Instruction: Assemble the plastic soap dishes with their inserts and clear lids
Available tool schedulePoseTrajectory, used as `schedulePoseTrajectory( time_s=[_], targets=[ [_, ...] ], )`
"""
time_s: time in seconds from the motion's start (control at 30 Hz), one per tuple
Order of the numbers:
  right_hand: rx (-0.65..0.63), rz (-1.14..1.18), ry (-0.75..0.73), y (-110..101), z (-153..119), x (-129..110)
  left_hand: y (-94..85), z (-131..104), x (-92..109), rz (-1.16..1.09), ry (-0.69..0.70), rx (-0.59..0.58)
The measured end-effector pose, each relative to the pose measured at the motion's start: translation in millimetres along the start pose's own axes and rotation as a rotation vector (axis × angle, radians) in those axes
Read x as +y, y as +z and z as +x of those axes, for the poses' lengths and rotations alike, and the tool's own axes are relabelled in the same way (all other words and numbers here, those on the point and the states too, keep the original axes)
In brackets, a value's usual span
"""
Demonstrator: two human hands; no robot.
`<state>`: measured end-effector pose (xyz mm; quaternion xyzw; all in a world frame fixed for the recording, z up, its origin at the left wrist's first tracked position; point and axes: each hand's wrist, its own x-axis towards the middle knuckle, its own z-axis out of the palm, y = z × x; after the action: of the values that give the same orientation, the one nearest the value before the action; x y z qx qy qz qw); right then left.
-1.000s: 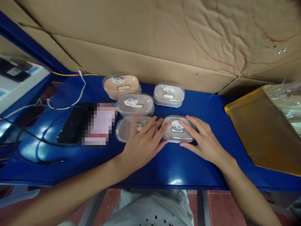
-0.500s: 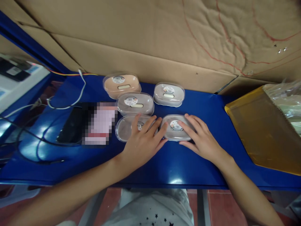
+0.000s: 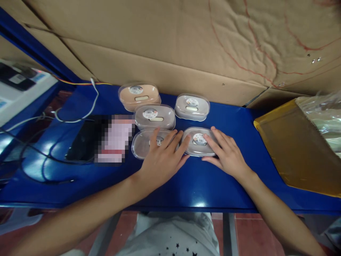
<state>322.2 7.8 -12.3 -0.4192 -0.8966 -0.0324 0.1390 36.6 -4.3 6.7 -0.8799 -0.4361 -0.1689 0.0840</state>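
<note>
Spread fingers of my left hand [image 3: 162, 156] lie over a grey oval plastic box [image 3: 141, 144] with a clear lid, its index fingertip reaching the left end of a second grey box [image 3: 193, 146]. My right hand [image 3: 229, 151] is open at that second box's right end, one fingertip near its round label and the thumb by its near edge. Behind them sit another grey box [image 3: 170, 115], a peach box [image 3: 125, 96] and a pale grey box [image 3: 204, 106]. Each box shows a round sticker and a small cream oval; my left hand partly covers those on the near-left box.
A phone-like device with a blurred screen [image 3: 114, 138] lies at left on the blue table [image 3: 229, 192], among black and white cables [image 3: 90, 106]. At right stands an open carton [image 3: 298, 153] holding clear-wrapped things. Cardboard [image 3: 160, 46] lines the back.
The near-right grey box has shifted slightly away from me, its far edge further back. My right hand has moved a little left along with it; my left hand stays nearly in place.
</note>
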Motion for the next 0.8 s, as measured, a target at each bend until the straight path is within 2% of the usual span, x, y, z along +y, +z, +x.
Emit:
schedulePoseTrajectory(
  time_s=[0.37, 0.57, 0.8],
  targets=[
    [-0.036, 0.058, 0.014, -4.1, 1.7, -2.3, -1.9, 0.5, -0.5, 0.021, 0.011, -0.026],
    [-0.05, 0.016, -0.017, -3.2, 1.8, -5.4, -2.8, 1.9, -3.8, 0.058, 0.048, -0.031],
    [-0.038, 0.048, -0.012, -1.2, 2.1, -3.8, 3.1, 3.3, -8.9, -0.025, 0.048, 0.033]
  ],
)
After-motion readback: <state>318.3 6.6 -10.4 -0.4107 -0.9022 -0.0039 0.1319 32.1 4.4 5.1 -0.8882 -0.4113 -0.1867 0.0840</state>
